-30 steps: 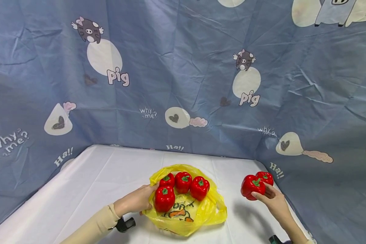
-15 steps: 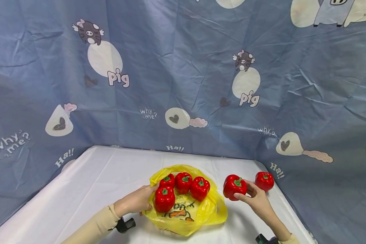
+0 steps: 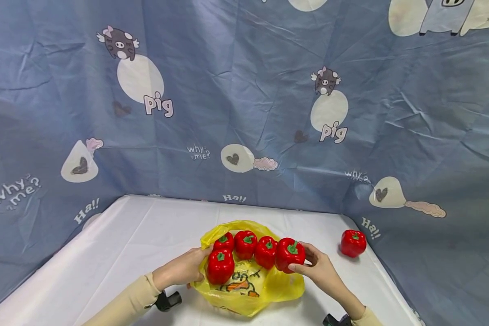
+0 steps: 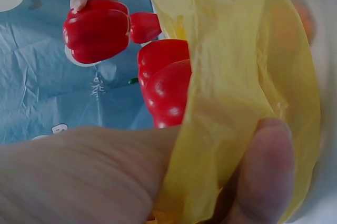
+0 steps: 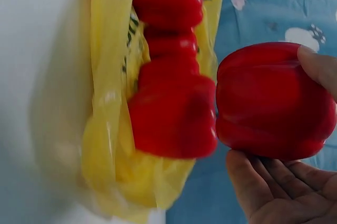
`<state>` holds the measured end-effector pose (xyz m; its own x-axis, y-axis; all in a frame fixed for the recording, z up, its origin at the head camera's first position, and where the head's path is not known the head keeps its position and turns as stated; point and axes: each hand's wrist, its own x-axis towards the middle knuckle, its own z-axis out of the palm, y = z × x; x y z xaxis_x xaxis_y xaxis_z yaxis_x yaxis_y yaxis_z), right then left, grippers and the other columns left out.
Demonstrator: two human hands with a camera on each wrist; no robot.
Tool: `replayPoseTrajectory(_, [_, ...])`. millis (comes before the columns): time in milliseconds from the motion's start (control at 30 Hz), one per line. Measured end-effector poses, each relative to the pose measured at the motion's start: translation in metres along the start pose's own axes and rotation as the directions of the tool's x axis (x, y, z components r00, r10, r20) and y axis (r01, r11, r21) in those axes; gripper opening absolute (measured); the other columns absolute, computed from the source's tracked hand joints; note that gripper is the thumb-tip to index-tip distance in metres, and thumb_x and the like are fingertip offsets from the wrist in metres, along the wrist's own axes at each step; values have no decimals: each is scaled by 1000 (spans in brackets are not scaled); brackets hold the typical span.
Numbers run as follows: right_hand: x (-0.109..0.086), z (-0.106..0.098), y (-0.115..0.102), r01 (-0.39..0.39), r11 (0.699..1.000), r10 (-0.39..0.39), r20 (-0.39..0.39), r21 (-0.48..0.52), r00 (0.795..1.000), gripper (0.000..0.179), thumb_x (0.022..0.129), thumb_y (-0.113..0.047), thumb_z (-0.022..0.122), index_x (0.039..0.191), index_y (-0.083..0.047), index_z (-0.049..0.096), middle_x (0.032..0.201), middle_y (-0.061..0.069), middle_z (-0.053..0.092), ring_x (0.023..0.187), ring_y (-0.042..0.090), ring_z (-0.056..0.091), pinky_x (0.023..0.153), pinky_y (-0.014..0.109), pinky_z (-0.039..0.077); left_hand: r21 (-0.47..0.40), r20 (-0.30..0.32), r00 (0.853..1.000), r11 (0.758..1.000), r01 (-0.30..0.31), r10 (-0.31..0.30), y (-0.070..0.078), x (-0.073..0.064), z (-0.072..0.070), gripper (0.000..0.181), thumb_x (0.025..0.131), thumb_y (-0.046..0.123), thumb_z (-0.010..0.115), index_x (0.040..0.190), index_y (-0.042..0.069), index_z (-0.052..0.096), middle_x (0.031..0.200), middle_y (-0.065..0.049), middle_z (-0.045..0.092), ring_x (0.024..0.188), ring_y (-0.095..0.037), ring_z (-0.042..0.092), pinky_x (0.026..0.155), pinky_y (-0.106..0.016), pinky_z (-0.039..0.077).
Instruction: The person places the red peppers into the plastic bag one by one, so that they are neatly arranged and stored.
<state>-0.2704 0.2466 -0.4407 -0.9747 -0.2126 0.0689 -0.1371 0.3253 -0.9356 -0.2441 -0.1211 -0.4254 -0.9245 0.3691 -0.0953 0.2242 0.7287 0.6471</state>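
A yellow plastic bag (image 3: 261, 299) lies spread at the middle of the table with several red bell peppers (image 3: 220, 267) in its mouth. My left hand (image 3: 186, 268) grips the bag's left rim; in the left wrist view its thumb (image 4: 267, 166) presses the yellow film. Over the bag's right rim, my right hand (image 3: 319, 267) holds another red bell pepper (image 3: 288, 256), green stem up. The right wrist view shows that held pepper (image 5: 274, 103) between thumb and fingers, beside the peppers in the bag (image 5: 174, 118).
One more red bell pepper (image 3: 353, 243) stands by the right edge of the white table (image 3: 155, 226). A blue cloth (image 3: 244, 108) with pig prints hangs behind and along the sides. Black wrist cameras (image 3: 168, 300) sit on both forearms.
My right hand has carried its bell pepper leftward, from beside the pepper at the table's right edge to over the bag's right rim. My left hand has stayed on the bag.
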Motion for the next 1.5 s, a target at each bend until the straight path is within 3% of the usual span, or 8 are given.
replayPoseTrajectory(267, [3, 22, -8, 36, 999, -36, 104, 2, 994, 66, 78, -26, 80, 134, -8, 51, 126, 15, 60, 109, 26, 63, 84, 30, 60, -3, 1, 1000, 1000, 23, -23, 2, 1, 0, 84, 69, -15, 72, 145, -6, 36, 129, -33, 50, 44, -17, 56, 39, -32, 53])
replayPoseTrajectory(533, [2, 48, -3, 50, 998, -54, 182, 28, 982, 70, 78, -26, 80, 136, -3, 48, 127, 16, 58, 109, 25, 63, 85, 27, 59, -7, 3, 1000, 1000, 12, -12, 0, 0, 1, 85, 68, -16, 70, 145, -7, 35, 128, -33, 49, 43, -17, 55, 38, -31, 53])
replayPoseTrajectory(700, [-1, 63, -5, 53, 998, -57, 233, 24, 971, 72, 78, -29, 81, 137, -6, 47, 129, 14, 57, 110, 25, 62, 87, 28, 58, -15, 0, 1000, 1000, 1, -1, 0, -1, 1, 85, 68, -17, 70, 145, -7, 35, 130, -34, 48, 43, -17, 55, 39, -33, 53])
replayPoseTrajectory(967, [-3, 79, -2, 95, 995, -87, 257, -17, 962, 69, 76, -30, 82, 133, -6, 50, 126, 12, 60, 110, 25, 63, 86, 27, 58, -23, -4, 1000, 1000, -17, 17, 0, -3, 1, 85, 68, -18, 69, 145, -9, 35, 128, -35, 49, 43, -17, 55, 40, -35, 54])
replayPoseTrajectory(1500, [-9, 102, 6, 97, 995, -100, 356, 26, 929, 63, 75, -26, 83, 128, -10, 53, 126, 6, 60, 112, 20, 61, 89, 26, 57, -33, 11, 1000, 999, -19, 19, -2, 0, 1, 85, 69, -17, 71, 145, -7, 35, 126, -32, 52, 45, -17, 56, 37, -30, 52])
